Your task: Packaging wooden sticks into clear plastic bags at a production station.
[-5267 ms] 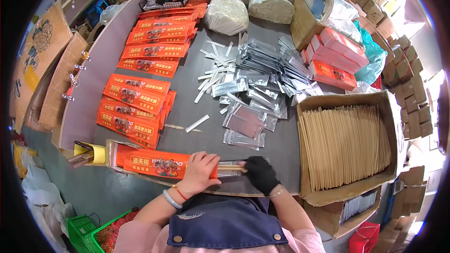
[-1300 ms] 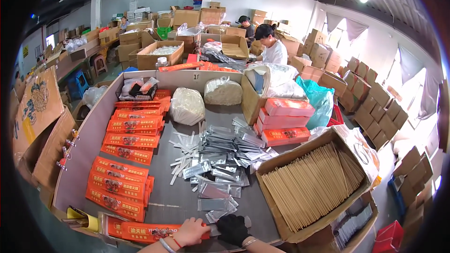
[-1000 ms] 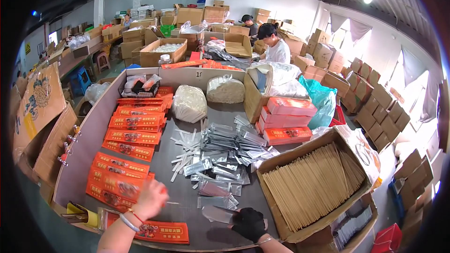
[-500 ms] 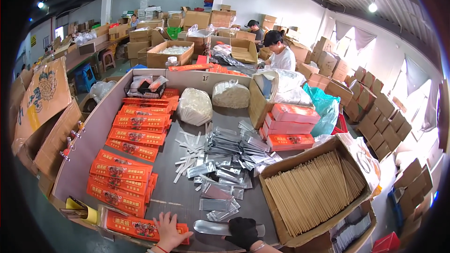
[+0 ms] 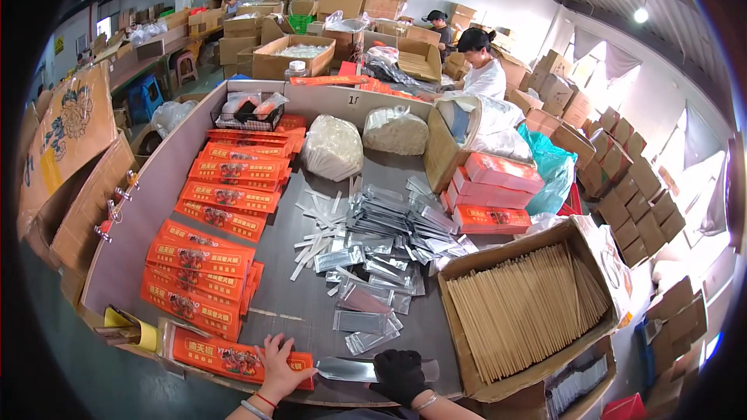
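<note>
My bare left hand point(image 5: 278, 367) rests with its fingers spread on a long orange printed paper sleeve point(image 5: 204, 354) at the table's front edge. Its thumb is beside the end of a shiny, see-through silver strip point(image 5: 346, 370). My right hand point(image 5: 399, 377), in a black glove, is closed over that strip, which sticks out on both sides; its exact kind is unclear. Beyond my hands lies a loose heap of small silver packets point(image 5: 381, 222), with thin white paper-wrapped sticks point(image 5: 315, 233) along its left side. Rows of overlapping orange sleeves point(image 5: 198, 268) run up the table's left.
To the right, a cardboard box point(image 5: 459, 342) holds many thin wooden sticks point(image 5: 529, 311). Orange bundles point(image 5: 494, 218) are stacked behind it. Two clear bags point(image 5: 333, 148) and a wire basket point(image 5: 247, 114) stand along the raised back board. A person point(image 5: 482, 70) works beyond it.
The view has shifted slightly. My left thumb and the left end of the silver strip are now close together; before, a gap lay between them. My right hand stays closed on the strip.
</note>
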The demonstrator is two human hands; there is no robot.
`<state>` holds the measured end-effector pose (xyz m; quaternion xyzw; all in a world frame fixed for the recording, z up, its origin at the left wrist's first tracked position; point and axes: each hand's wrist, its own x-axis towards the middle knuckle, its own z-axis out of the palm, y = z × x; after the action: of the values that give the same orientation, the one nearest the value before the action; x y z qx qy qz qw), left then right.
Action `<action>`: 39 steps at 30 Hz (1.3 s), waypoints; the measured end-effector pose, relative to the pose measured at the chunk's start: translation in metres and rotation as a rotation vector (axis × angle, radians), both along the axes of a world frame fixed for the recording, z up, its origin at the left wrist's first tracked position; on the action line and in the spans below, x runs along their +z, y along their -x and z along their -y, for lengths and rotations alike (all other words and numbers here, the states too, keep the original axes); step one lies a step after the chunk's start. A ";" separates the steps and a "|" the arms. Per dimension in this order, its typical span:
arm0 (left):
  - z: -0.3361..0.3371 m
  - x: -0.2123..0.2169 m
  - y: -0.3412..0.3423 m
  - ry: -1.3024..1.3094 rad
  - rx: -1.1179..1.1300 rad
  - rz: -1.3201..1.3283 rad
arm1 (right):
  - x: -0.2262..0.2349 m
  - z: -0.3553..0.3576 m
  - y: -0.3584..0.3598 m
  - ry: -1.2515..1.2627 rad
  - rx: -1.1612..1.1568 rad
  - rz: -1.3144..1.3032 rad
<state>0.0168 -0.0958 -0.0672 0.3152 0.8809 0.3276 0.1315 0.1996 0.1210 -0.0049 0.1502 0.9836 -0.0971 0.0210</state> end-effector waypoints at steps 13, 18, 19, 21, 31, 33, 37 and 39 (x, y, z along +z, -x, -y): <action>-0.024 0.028 0.023 0.161 -0.194 0.005 | -0.035 0.036 0.065 0.207 0.129 -0.220; -0.139 0.018 0.117 -0.333 -0.161 -0.345 | -0.020 -0.030 0.014 0.028 -0.164 -0.450; -0.158 0.014 0.130 -0.366 -0.087 -0.464 | -0.023 -0.046 -0.002 0.014 -0.253 -0.419; -0.163 -0.014 0.154 -0.253 -0.053 -0.508 | -0.024 -0.070 -0.029 -0.022 -0.409 -0.500; -0.116 -0.010 0.119 -0.075 -0.016 -0.281 | -0.030 -0.111 -0.113 -0.333 -0.892 -0.183; -0.117 -0.009 0.120 -0.050 -0.005 -0.355 | -0.022 -0.109 -0.098 -0.246 -0.967 -0.052; -0.155 -0.002 0.108 -0.250 0.016 -0.270 | -0.034 -0.110 -0.102 -0.302 -0.918 -0.107; -0.172 -0.004 0.106 -0.286 -0.041 -0.319 | -0.026 -0.105 -0.087 -0.314 -0.959 0.067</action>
<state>-0.0889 0.0766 -0.0714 0.3965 0.8284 0.3925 -0.0490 0.2863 0.2258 -0.0310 0.5895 0.8055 0.0583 -0.0174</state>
